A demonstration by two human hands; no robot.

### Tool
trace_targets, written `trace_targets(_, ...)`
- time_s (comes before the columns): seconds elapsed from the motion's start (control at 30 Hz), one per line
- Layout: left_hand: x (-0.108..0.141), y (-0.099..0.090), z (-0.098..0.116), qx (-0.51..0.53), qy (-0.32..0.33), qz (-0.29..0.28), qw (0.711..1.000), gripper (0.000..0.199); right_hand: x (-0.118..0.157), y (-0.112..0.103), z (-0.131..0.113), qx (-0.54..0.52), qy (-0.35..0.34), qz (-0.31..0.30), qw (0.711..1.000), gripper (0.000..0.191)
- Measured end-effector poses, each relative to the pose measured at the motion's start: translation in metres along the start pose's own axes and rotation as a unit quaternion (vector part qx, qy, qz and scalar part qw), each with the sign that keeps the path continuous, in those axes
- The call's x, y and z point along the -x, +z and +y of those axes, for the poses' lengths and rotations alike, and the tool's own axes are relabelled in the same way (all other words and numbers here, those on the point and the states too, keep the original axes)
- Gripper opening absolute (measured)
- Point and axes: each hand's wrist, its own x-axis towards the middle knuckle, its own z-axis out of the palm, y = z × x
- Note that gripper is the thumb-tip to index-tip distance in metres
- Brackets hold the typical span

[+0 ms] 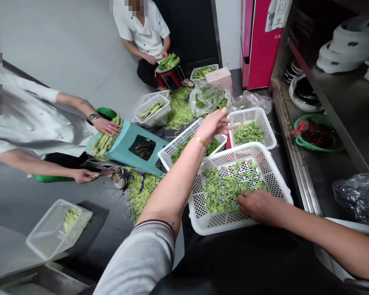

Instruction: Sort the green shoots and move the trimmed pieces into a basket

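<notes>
A white perforated basket (199,221) sits in front of me, with leafy greens (221,190) spread over its bottom. My right hand (260,207) is inside its near right part, fingers curled down and closed on some of the greens; the fingertips are partly hidden. My left hand (215,126) is stretched forward above the gap between two farther baskets, fingers extended and nothing visible in them. Under it, a left white basket (169,157) holds darker greens, partly covered by my forearm. Beyond to the right, another white basket (269,135) contains a pile of picked greens (248,133).
At left, a co-worker's hand (107,126) presses green stalks on a teal stool (126,143). Another person (144,32) sits at the back with greens. Trimmings (144,192) litter the floor. A metal shelf (298,180) with dishes runs along the right.
</notes>
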Motion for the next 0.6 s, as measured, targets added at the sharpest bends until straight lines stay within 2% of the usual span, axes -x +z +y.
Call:
trace_targets(0.07, 0.035, -0.019, -0.017, 0.006, 0.015, -0.001, 1.000, 0.033, 0.000, 0.002, -0.002, -0.007, 0.004, 0.003, 1.000, 0.016)
trace_targets(0.13, 0.067, -0.035, -0.039, -0.047, 0.044, 0.035, 0.997, 0.026, 0.001, 0.004, -0.004, -0.019, 0.011, -0.001, 1.000, 0.017)
trace_targets(0.23, 0.094, -0.051, -0.067, -0.244, 0.109, 0.085, 0.960, 0.011, 0.003, 0.001, -0.005, -0.041, 0.005, -0.025, 0.999, 0.019)
trace_targets(0.3, 0.099, -0.057, -0.074, -0.368, 0.105, 0.073, 0.921, 0.014, 0.005, -0.006, -0.004, -0.051, -0.010, -0.043, 0.998, 0.021)
trace_targets(0.4, 0.098, -0.061, -0.070, -0.469, 0.081, 0.027, 0.879, 0.024, -0.001, -0.017, -0.007, -0.014, -0.029, -0.044, 0.999, 0.019)
trace_targets(0.5, 0.097, -0.057, -0.061, -0.532, 0.087, 0.010, 0.842, 0.031, -0.025, -0.023, -0.019, 0.062, -0.047, -0.019, 0.997, 0.061)
trace_targets(0.53, 0.097, -0.056, -0.059, -0.546, 0.088, 0.005, 0.833, 0.033, -0.035, -0.023, -0.022, 0.088, -0.051, -0.023, 0.995, 0.069)
trace_targets(0.6, 0.100, -0.055, -0.057, -0.564, 0.085, -0.001, 0.821, 0.035, -0.055, -0.023, -0.025, 0.138, -0.044, -0.058, 0.988, 0.065)
